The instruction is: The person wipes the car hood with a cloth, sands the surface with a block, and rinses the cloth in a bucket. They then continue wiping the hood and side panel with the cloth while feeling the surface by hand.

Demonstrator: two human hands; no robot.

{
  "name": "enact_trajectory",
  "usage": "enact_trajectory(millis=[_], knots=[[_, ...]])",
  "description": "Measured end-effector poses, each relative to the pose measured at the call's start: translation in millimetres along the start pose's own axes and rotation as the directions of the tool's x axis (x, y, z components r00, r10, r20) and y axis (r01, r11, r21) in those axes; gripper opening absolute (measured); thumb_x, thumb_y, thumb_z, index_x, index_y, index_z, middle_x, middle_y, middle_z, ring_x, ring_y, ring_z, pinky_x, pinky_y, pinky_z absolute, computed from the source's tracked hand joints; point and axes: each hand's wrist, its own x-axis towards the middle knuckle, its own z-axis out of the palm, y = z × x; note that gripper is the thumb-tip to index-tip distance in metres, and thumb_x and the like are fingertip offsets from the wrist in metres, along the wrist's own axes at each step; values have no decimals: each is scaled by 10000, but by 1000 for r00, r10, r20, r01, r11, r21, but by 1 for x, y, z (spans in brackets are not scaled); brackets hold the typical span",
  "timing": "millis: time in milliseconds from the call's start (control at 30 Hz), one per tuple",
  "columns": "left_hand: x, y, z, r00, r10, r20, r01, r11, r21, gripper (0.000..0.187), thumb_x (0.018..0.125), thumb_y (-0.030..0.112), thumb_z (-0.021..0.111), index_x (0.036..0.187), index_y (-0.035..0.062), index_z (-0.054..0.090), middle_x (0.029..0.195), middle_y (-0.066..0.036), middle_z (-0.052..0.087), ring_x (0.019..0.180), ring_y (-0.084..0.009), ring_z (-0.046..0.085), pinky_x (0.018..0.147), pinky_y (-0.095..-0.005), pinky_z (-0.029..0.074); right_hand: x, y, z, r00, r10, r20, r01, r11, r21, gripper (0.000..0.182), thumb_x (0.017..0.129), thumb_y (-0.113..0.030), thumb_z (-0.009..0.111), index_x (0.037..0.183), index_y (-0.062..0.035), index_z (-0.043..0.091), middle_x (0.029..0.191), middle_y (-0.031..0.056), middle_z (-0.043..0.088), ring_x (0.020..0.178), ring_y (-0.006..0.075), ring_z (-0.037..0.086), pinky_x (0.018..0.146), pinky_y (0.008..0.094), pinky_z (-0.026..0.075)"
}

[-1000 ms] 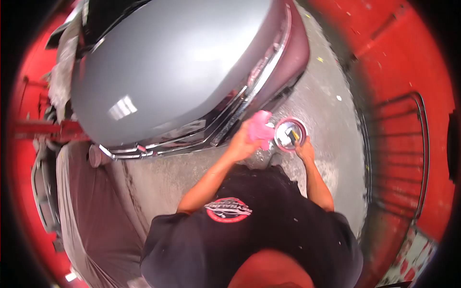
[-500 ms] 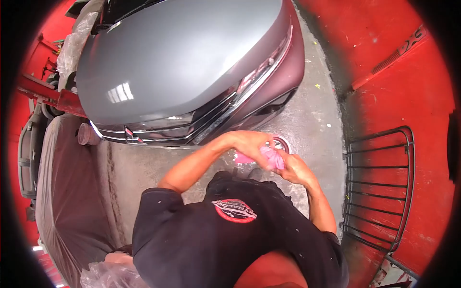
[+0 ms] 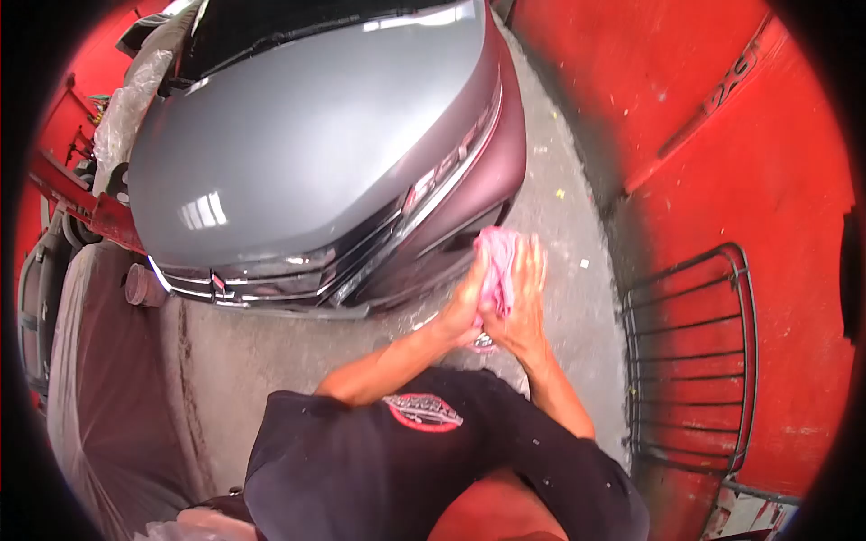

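Note:
A crumpled pink cloth [image 3: 496, 270] is pressed between my two hands, in front of the car's bumper corner. My left hand [image 3: 465, 302] grips it from the left side, fingers partly hidden by the folds. Along the cloth's right side lies my right hand [image 3: 523, 311], its fingers pointing away from me and closed against the fabric. The thumbs come close together at the cloth's lower end. Below my wrists, a small round-rimmed item [image 3: 483, 342] shows in part near the floor.
A grey car [image 3: 307, 144] stands ahead, its hood and grille toward me. On the right, a black metal rack [image 3: 690, 379] stands by the red wall [image 3: 794, 270]. A draped dark cover [image 3: 117, 388] is on the left, with a cylindrical container [image 3: 144, 286] beside it.
Both hands have moved forward, away from my body, with the cloth. The cloth now stands up between the palms, and the view has shifted slightly to the right.

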Motion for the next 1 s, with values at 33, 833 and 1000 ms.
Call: enact_trajectory(millis=[33, 833, 1000], knots=[[3, -3, -10, 1000, -11, 23, 10, 998, 58, 494, 1038, 404, 507, 1393, 63, 468, 1265, -57, 606, 1150, -179, 598, 1031, -363, 466, -7, 2, -2, 993, 17, 114, -8, 997, -73, 1087, 688, -420, 819, 1510, 47, 284, 1526, 330, 287, 1464, 460, 207, 1197, 531, 173], [-24, 19, 105, 335, -688, 644, 529, 703, 475, 315, 714, 48, 784, 941, 52, 565, 731, -29, 549, 584, -113, 543, 533, -262, 442, 68, -37, -197, 618, -785, -49, 581, 498, -644, 274, 891, -221, 657, 682, -114, 516, 653, 19, 431, 586, 158, 437, 602, 377, 420], [56, 31, 82, 690, -666, 283, -458, -99, 883, 190, 715, 193, 722, 721, 20, 643, 639, -154, 630, 590, -249, 636, 551, -400, 500, 52, 34, -139, 804, -556, 212, 562, 593, -577, 281, 730, -183, 726, 599, -95, 494, 623, 54, 498, 591, 232, 545, 657, 391, 460]])
